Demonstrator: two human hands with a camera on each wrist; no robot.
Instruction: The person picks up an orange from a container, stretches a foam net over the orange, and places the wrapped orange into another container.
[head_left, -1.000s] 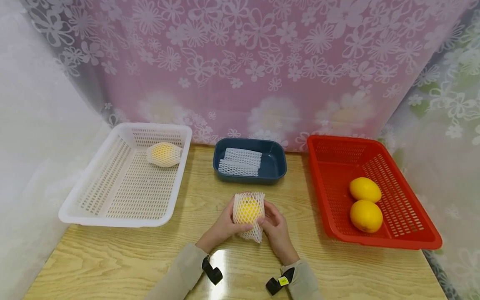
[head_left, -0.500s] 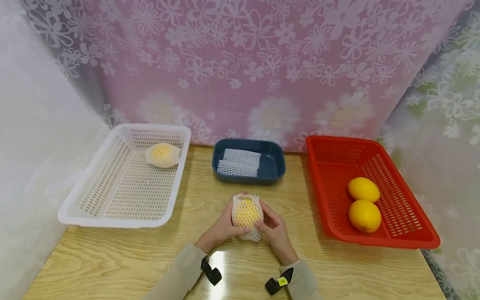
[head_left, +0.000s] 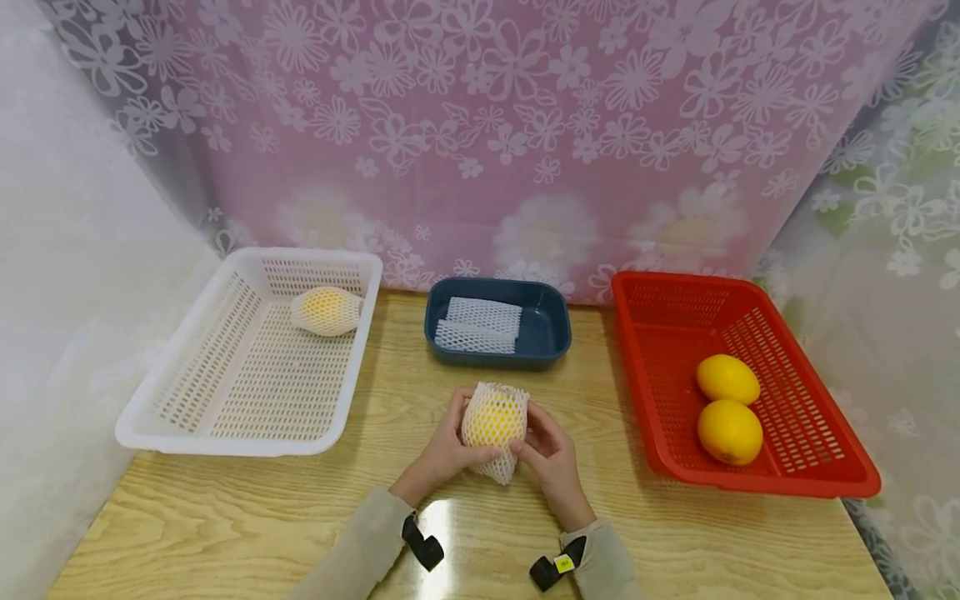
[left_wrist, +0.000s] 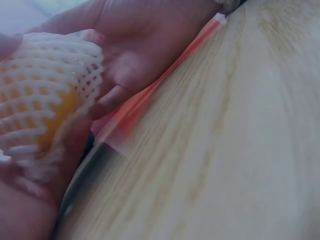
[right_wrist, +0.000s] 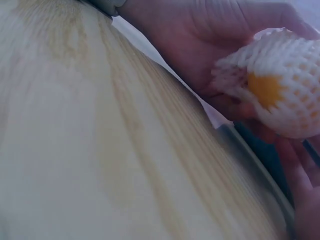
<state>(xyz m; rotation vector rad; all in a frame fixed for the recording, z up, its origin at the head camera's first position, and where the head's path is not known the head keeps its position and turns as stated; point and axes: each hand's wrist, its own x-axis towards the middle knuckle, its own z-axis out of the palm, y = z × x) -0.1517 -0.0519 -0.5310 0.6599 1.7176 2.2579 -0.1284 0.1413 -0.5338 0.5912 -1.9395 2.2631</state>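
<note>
Both arms wear long beige sleeves of plain, matte cloth, softly creased. From the head camera, the left sleeve lies at seven o'clock and the right sleeve at five, each ending in a straight-edged cuff at the wrist. Past the cuffs, the left hand and right hand are bare. A black band with a stubby black block sits on the left cuff; the right cuff bears a similar black fitting, its yellow label at two o'clock, the dark marking too small to read.
</note>
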